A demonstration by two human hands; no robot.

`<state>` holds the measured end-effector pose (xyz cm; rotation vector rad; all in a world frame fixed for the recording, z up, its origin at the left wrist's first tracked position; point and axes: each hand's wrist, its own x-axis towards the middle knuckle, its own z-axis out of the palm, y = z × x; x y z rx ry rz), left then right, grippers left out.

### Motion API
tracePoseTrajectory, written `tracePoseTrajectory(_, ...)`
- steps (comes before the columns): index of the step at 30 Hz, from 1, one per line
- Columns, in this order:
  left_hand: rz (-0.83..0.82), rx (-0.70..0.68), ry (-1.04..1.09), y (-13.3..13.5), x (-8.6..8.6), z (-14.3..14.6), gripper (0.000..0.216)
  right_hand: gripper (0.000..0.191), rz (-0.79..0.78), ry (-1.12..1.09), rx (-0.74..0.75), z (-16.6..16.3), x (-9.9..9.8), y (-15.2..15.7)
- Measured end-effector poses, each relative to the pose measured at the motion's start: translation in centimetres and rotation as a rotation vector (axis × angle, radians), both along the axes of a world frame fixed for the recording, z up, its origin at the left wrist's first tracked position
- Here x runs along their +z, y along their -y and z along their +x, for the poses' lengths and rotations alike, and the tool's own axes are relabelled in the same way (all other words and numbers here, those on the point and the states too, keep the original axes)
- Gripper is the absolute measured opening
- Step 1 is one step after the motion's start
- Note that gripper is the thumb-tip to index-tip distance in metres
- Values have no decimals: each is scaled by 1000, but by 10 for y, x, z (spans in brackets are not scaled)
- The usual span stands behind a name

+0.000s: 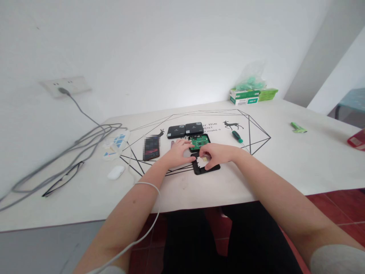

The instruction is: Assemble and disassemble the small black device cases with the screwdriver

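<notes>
A black plastic cover (214,168) lies on the table in front of me, with a flat silvery-white plate (201,162) inside it. My right hand (216,153) curls over this plate, thumb and fingers closed at its edges. My left hand (179,153) is open, fingers stretched out, its thumb at the cover's left edge and its fingertips by the circuit board. That green circuit board (200,141) sits in a black housing just behind the cover. Two closed black boxes (176,131) stand side by side behind it. A green-handled screwdriver (237,137) lies to the right.
Left of my hands are a phone (151,147), a white earbud case (116,172), a clear plastic case (115,146), glasses (63,179) and a grey cable (85,152). A white cord (154,186) crosses my left forearm. Green boxes (244,95) stand at the back right.
</notes>
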<state>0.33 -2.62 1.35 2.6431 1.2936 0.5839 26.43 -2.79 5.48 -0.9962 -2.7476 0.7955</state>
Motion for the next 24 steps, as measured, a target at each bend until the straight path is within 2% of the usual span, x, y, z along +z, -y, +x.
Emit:
tracePoseTrajectory(6,25,-14,8,-4,-1,1,50,47,25,-94,32,2,-7,-7)
tracePoseTrajectory(9,42,-34,35,-5,-1,0,44,35,111,-250,-78,8,-9,-19)
tracePoseTrajectory(11,56,-37,82,-6,0,-1,38,26,268,-340,-305,17,-12,-32)
tracePoseTrajectory(13,94,6,154,-9,6,-3,32,22,426,-361,-630,31,-16,-46)
tracePoseTrajectory(15,154,100,222,-13,17,-7,29,26,474,-298,-946,48,-21,-59)
tracePoseTrajectory(16,182,153,241,-15,24,-9,29,32,447,-259,-1077,58,-24,-65)
tracePoseTrajectory(18,191,214,216,-23,42,-16,29,49,298,-202,-1218,75,-30,-74)
tracePoseTrajectory(19,160,237,189,-27,51,-20,30,51,183,-208,-1243,81,-33,-78)
tracePoseTrajectory(21,-12,236,176,-37,67,-28,34,44,-38,-332,-1249,88,-39,-84)
tracePoseTrajectory(23,-186,247,318,-47,74,-34,32,35,-95,-421,-1226,87,-44,-87)
tracePoseTrajectory(24,-238,261,480,-51,72,-35,33,32,-114,-469,-1210,84,-46,-88)
